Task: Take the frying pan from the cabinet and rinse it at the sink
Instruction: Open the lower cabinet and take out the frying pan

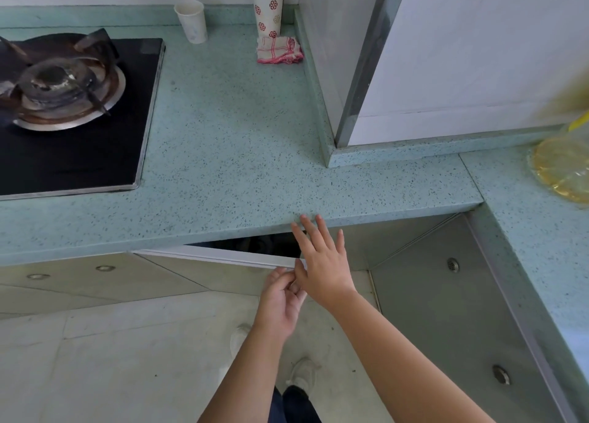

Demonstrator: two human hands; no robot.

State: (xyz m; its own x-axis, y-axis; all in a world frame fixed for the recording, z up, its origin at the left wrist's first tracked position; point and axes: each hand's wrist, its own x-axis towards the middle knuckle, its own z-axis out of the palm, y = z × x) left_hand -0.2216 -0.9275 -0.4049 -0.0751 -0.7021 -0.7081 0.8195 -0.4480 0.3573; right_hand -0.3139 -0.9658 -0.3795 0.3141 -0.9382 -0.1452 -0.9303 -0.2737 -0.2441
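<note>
Under the counter (pixel 223 174) edge, the right hand (pixel 322 263) is held with fingers straight and spread. The left hand (pixel 280 298) is curled at the door (pixel 223 256) corner (grip cannot be told). The pan is not made out in the dark cabinet (pixel 255 244).

Subject: person, seen from above. Forearms (pixel 398 352) uncovered as far as the frame edge. Left hand (pixel 280 301) and right hand (pixel 322 263) bare. Trousers (pixel 293 405) dark navy. Shoes (pixel 304 373) pale, whitish, sneaker-type; finer detail blurred.
</note>
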